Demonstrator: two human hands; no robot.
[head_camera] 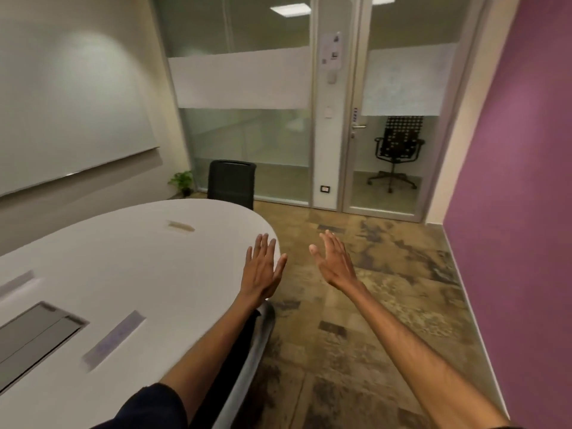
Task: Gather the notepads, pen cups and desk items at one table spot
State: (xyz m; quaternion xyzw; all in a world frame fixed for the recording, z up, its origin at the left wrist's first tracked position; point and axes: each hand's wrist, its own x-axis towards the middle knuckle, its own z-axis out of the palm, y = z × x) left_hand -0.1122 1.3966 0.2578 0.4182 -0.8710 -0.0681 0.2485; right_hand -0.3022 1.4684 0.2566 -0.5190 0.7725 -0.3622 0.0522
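Observation:
A white oval table (139, 258) fills the left half of the view. My left hand (261, 267) is stretched out flat over its right edge, fingers apart, holding nothing. Beyond the edge, over the floor, my right hand (335, 261) is also spread and empty. On the tabletop lie a small tan flat item (181, 226) near the far end, a pale purple strip-like item (114, 339) in the near middle, and a grey strip (17, 283) at the left; all are blurred. I see no notepads or pen cups.
A grey cable hatch (34, 335) is set into the table at lower left. A black chair (232, 182) stands at the far end, another chair back (257, 342) is tucked under the near edge. Purple wall (520, 181) at right, glass door (393, 134) ahead, patterned carpet between.

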